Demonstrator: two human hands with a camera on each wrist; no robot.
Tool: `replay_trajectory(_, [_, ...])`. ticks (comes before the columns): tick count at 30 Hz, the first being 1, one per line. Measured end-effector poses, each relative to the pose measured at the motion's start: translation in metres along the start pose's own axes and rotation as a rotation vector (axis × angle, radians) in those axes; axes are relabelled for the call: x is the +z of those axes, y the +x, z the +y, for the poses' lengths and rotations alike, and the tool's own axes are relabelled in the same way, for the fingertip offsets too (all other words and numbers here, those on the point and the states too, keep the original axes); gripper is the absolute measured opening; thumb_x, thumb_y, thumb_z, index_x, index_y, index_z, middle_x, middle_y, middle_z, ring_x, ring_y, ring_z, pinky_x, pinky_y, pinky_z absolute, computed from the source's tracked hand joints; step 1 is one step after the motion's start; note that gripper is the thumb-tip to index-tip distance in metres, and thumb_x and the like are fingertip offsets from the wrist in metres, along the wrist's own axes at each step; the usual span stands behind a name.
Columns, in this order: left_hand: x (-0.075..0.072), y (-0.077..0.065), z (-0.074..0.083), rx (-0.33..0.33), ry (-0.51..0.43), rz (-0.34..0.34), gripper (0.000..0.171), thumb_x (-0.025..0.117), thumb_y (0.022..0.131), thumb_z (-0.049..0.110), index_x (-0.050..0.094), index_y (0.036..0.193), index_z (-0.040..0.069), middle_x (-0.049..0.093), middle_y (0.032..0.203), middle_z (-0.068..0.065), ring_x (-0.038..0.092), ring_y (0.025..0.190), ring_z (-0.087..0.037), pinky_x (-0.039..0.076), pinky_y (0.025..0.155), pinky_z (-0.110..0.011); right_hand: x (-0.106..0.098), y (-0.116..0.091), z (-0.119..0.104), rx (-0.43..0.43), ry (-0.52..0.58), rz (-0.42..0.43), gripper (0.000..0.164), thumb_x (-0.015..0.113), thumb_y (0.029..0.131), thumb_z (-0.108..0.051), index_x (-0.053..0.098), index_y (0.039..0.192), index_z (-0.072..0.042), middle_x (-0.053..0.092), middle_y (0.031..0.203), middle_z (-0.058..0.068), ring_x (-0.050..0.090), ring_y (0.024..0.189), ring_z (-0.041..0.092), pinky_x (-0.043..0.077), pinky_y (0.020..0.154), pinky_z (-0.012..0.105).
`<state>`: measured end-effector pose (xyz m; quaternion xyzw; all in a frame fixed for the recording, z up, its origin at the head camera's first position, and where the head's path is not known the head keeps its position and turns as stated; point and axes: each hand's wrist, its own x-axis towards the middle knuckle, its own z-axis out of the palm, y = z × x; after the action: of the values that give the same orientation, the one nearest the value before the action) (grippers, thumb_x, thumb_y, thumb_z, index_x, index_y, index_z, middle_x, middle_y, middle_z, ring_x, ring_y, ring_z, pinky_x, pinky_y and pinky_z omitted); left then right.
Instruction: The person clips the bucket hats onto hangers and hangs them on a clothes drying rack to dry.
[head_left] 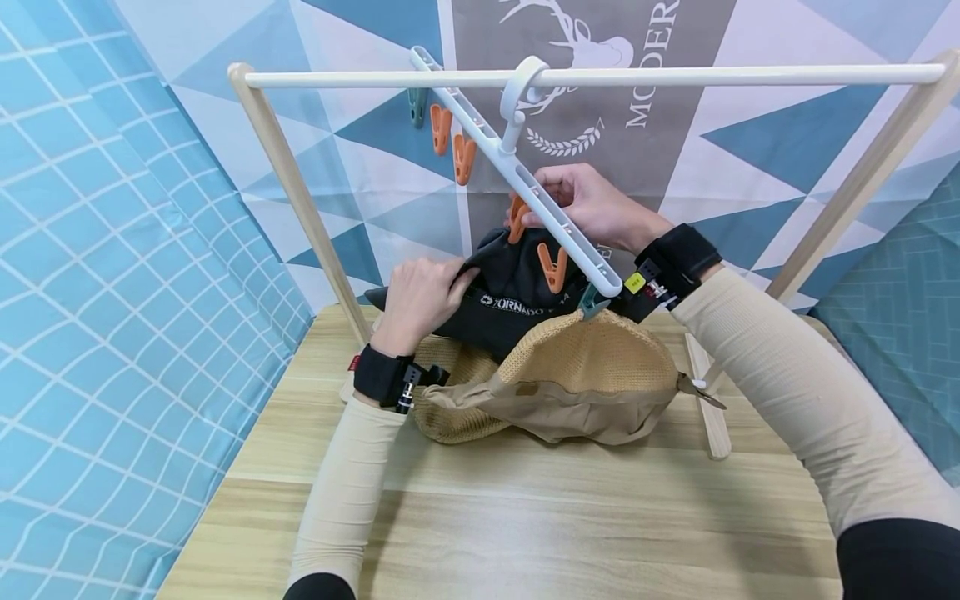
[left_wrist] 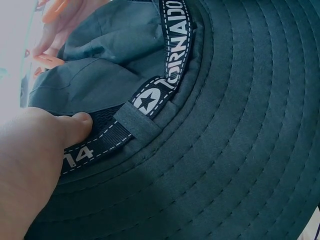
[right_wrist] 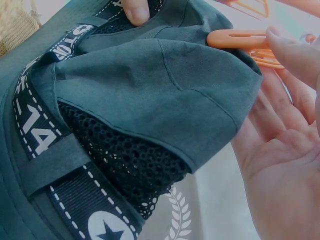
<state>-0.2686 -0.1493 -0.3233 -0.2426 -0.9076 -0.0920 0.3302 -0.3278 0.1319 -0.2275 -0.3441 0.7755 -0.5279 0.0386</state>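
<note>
Right-hand grip [head_left: 581, 200], in the head view, pinches an orange clothespin [head_left: 516, 221] below a pale blue clip hanger [head_left: 517, 173]; the left-hand grip [head_left: 423, 296] pinches a black TORNADO bucket hat [head_left: 498, 271], held up under that hanger. Just in front, a straw sun hat [head_left: 592, 358] hangs from a green clothespin [head_left: 594, 302]. A spare orange clothespin [head_left: 552, 268] dangles close by and might snag the fabric. Room looks tight between the hats and the rack leg [head_left: 303, 208] by the left wrist, wider over the near side of the surface [head_left: 487, 517]. Left wrist view: the thumb [left_wrist: 77, 127] presses beside the lettered band, the stitched brim [left_wrist: 250, 125] spreading right. Right wrist view: the pinched clothespin overlaps the edge of the folded crown [right_wrist: 125, 70]; too shallow a bite could let the hat slip, and a shove could swivel the hanger on its hook [head_left: 511, 100].
</note>
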Motion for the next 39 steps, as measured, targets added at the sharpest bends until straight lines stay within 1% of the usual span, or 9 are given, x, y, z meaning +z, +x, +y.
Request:
replay_trajectory(8, [-0.001,-0.002,0.001,-0.005,-0.020,-0.008,0.045,0.069,0.113,0.034,0.059,0.075,0.011,0.050,0.056,-0.010,0.061,0.056,-0.040,0.032,0.053,-0.043,-0.001,-0.001,0.000,0.009,-0.033,0.001,0.019,0.083,0.100,-0.004,0.078,0.118,-0.008,0.084,0.096,-0.006,0.071,0.081,0.009,0.048,0.074,0.026])
replay_trajectory(14, [0.002,-0.004,0.001,0.013,-0.027,0.010,0.045,0.070,0.112,0.034,0.059,0.075,0.012,0.052,0.056,-0.011,0.061,0.055,-0.039,0.034,0.053,-0.045,-0.004,-0.005,-0.001,0.015,-0.056,-0.012,0.028,0.081,0.102,-0.004,0.078,0.129,-0.006,0.084,0.098,-0.008,0.072,0.084,0.009,0.049,0.077,0.027])
replay_trajectory(19, [0.002,-0.007,0.002,0.006,-0.028,0.028,0.041,0.072,0.111,0.036,0.061,0.080,0.011,0.052,0.057,-0.011,0.062,0.056,-0.039,0.028,0.053,-0.039,-0.012,-0.011,0.000,0.044,-0.051,-0.010,0.045,0.074,0.106,-0.001,0.069,0.151,-0.003,0.086,0.123,-0.005,0.079,0.107,0.003,0.058,0.092,0.022])
replay_trajectory(22, [0.002,-0.010,0.002,-0.001,-0.036,0.046,0.038,0.074,0.110,0.036,0.064,0.084,0.010,0.053,0.058,-0.012,0.061,0.056,-0.038,0.021,0.056,-0.035,-0.019,-0.016,0.001,0.057,-0.027,0.002,0.049,0.069,0.109,0.000,0.064,0.158,-0.004,0.082,0.139,-0.001,0.077,0.122,0.000,0.060,0.103,0.020])
replay_trajectory(25, [0.001,-0.012,0.001,-0.004,-0.047,0.054,0.033,0.074,0.110,0.035,0.068,0.090,0.009,0.057,0.061,-0.013,0.060,0.056,-0.037,0.021,0.055,-0.035,-0.025,-0.022,0.002,0.051,-0.014,0.013,0.050,0.070,0.109,-0.001,0.063,0.159,-0.004,0.082,0.138,-0.005,0.077,0.124,-0.001,0.061,0.105,0.020])
replay_trajectory(29, [0.001,-0.014,0.000,-0.021,-0.077,0.055,0.027,0.075,0.110,0.036,0.078,0.106,0.010,0.071,0.071,-0.015,0.064,0.058,-0.036,0.033,0.053,-0.040,-0.036,-0.033,0.004,0.029,0.057,0.025,0.052,0.071,0.107,0.003,0.061,0.158,0.001,0.084,0.129,-0.009,0.081,0.118,0.005,0.064,0.102,0.025])
replay_trajectory(32, [0.000,-0.017,-0.002,-0.038,-0.097,0.059,0.029,0.077,0.108,0.038,0.082,0.119,0.012,0.080,0.083,-0.015,0.066,0.061,-0.035,0.040,0.053,-0.044,-0.045,-0.042,0.005,0.016,0.123,0.031,0.052,0.071,0.106,0.006,0.061,0.157,0.003,0.085,0.128,-0.004,0.083,0.116,0.010,0.065,0.101,0.030])
replay_trajectory(35, [-0.001,-0.021,-0.003,-0.050,-0.103,0.062,0.033,0.080,0.106,0.040,0.083,0.125,0.013,0.083,0.089,-0.015,0.064,0.060,-0.033,0.036,0.053,-0.041,-0.052,-0.052,0.006,0.009,0.148,0.038,0.050,0.071,0.106,0.006,0.065,0.155,-0.002,0.085,0.129,-0.001,0.083,0.118,0.013,0.065,0.101,0.031])
replay_trajectory(39, [-0.002,-0.025,-0.005,-0.059,-0.101,0.053,0.034,0.081,0.105,0.040,0.083,0.124,0.011,0.076,0.078,-0.014,0.057,0.055,-0.031,0.025,0.052,-0.035,-0.059,-0.064,0.006,0.002,0.171,0.053,0.048,0.071,0.106,0.007,0.068,0.152,-0.007,0.085,0.129,0.001,0.084,0.116,0.013,0.066,0.100,0.029])
